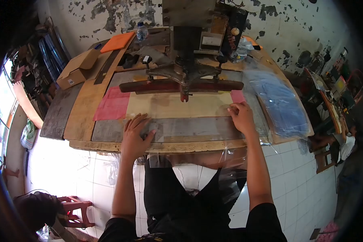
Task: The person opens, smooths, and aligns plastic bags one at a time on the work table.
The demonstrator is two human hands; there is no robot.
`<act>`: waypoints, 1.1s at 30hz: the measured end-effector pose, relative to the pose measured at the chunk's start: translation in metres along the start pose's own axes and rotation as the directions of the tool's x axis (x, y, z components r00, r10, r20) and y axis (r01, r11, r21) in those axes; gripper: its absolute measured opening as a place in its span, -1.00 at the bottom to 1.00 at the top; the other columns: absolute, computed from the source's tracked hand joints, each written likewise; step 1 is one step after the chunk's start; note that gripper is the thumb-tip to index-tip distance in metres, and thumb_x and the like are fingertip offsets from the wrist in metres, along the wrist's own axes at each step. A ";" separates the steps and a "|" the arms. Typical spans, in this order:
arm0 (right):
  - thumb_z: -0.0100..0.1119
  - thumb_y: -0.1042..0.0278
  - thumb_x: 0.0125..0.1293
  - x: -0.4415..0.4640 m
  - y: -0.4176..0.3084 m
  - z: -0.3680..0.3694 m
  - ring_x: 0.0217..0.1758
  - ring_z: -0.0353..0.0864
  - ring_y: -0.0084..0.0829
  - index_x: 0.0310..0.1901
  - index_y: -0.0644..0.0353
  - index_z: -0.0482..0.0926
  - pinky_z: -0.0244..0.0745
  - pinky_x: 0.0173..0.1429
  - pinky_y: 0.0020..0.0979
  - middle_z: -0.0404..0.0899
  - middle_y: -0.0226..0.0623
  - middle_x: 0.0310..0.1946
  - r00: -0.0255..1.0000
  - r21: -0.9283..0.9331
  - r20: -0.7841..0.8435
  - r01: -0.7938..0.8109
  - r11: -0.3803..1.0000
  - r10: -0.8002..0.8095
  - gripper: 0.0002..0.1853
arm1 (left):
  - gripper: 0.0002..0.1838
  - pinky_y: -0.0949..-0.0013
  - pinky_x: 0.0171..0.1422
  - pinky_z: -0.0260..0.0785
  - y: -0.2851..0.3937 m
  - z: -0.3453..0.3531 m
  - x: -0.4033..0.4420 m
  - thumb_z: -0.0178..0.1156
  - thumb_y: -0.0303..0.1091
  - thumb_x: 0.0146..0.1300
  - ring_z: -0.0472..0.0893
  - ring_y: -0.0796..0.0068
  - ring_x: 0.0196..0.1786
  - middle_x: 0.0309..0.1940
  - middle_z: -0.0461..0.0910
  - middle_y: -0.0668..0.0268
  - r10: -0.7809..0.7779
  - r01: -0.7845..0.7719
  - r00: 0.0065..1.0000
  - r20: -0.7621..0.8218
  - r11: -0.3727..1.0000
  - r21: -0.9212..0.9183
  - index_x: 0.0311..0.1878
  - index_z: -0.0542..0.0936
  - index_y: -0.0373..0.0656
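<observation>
My left hand (137, 135) lies with its fingers spread on the near edge of a cream sheet (157, 108), over clear plastic film (197, 127) on the grey board. At the sheet's right end, my right hand (242, 117) has its fingers bent, thumb and index finger pressed together; whatever is between them is too small to make out. Above the sheet hangs the machine's dark red bar (149, 87). Pink pieces show at the left (112, 104) and right (238, 96) ends. Clear film hangs over the table's front edge.
A stack of bluish clear plastic (274, 101) is on the right of the table. At the back left are an open cardboard box (77, 68), an orange item (117, 42) and a water bottle (142, 31). A red stool (76, 209) stands lower left.
</observation>
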State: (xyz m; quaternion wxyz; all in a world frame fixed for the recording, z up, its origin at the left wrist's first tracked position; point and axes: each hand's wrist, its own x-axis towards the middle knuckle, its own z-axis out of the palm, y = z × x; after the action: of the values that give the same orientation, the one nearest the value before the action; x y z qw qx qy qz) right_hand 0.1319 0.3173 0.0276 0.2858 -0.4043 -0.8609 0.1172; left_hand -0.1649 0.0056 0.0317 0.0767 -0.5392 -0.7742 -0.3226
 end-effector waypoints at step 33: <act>0.26 0.34 0.60 -0.132 -0.036 -0.139 -0.23 0.65 -0.56 0.07 0.29 0.60 0.54 -0.10 -0.48 0.70 -0.32 -0.26 0.941 0.628 -0.261 -0.004 0.778 0.215 -0.80 | -0.53 0.44 -0.09 0.58 0.073 -0.034 0.005 0.23 -0.61 0.46 0.68 0.54 -0.11 -0.12 0.58 0.38 -0.238 0.192 0.965 0.113 0.341 -0.920 0.42 0.57 -0.35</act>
State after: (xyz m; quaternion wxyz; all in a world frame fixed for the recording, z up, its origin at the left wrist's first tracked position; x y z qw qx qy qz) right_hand 0.2582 0.1894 0.1031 0.5300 -0.3515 -0.6913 0.3430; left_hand -0.1098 0.0047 0.0914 -0.2649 -0.3761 -0.5227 -0.7178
